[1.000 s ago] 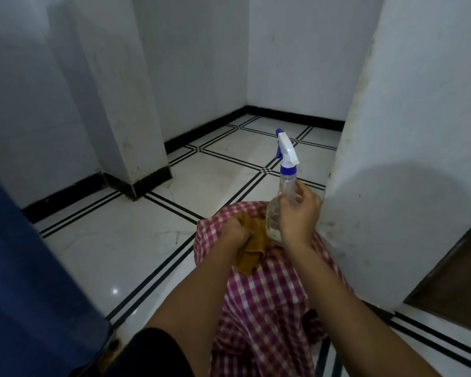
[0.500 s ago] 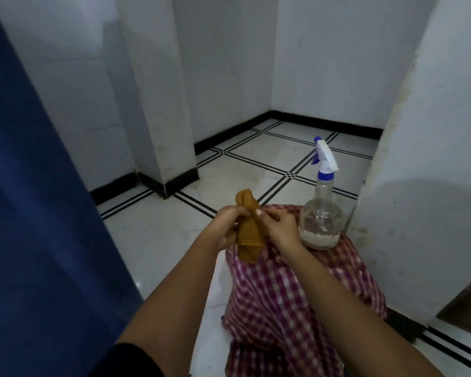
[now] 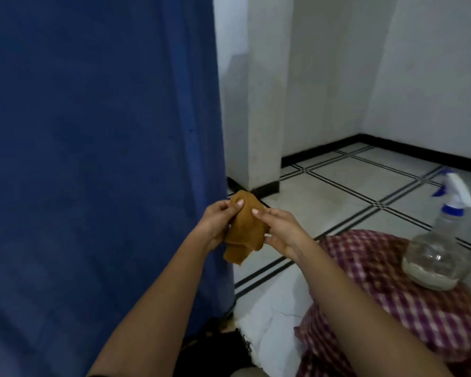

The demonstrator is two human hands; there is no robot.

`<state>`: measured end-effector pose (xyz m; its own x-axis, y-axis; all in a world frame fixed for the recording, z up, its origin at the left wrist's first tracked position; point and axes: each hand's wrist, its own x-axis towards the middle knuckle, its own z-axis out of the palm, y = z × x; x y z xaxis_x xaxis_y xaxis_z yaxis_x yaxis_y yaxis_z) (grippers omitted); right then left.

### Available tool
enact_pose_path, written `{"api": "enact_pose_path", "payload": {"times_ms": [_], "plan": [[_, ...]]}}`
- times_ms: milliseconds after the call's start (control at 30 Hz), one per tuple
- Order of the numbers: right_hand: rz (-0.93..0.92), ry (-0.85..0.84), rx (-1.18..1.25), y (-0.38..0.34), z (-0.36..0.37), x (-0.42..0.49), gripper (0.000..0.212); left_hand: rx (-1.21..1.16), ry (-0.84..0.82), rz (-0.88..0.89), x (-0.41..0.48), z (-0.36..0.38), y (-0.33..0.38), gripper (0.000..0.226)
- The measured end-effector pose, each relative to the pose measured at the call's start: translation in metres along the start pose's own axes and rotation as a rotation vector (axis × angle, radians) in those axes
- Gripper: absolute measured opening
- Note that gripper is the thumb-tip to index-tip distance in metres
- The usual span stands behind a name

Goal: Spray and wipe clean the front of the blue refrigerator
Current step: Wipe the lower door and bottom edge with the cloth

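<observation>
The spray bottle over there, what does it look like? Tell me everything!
The spray bottle stands upright on a red and white checked cloth, off to the person's right. Its round body looks like clear plastic, with a little cloudy liquid at the bottom. On top is a white spray head with a blue collar and blue nozzle, pointing left. It looks a bit blurred. Neither hand touches it; both hold a brown rag.

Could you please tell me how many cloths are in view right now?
2: a brown cloth held in both hands beside the blue refrigerator, and a checked cloth draped under the spray bottle.
</observation>
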<state>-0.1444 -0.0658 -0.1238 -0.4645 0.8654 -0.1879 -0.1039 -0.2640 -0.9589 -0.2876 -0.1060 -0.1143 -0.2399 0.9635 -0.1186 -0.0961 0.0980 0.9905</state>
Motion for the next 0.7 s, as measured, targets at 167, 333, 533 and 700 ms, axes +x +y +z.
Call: {"api": "enact_pose_path", "payload": {"times_ms": [167,333,533,700], "plan": [[-0.06,-0.063,0.096,-0.008,0.056,-0.006,0.006,0.276,0.178,0.246,-0.026,-0.051,0.027,0.018],[-0.334,0.184,0.086,-0.023,0.115,-0.009,0.008,0.702,0.447,0.601,-0.056,-0.096,0.053,0.026],[-0.874,0.403,-0.092,-0.048,0.192,-0.015,0.021,1.401,0.799,1.094,-0.094,-0.159,0.078,0.028],[-1.191,0.425,-0.664,-0.036,0.228,0.012,0.038,1.56,1.039,1.209,-0.114,-0.217,0.077,0.031]]}}
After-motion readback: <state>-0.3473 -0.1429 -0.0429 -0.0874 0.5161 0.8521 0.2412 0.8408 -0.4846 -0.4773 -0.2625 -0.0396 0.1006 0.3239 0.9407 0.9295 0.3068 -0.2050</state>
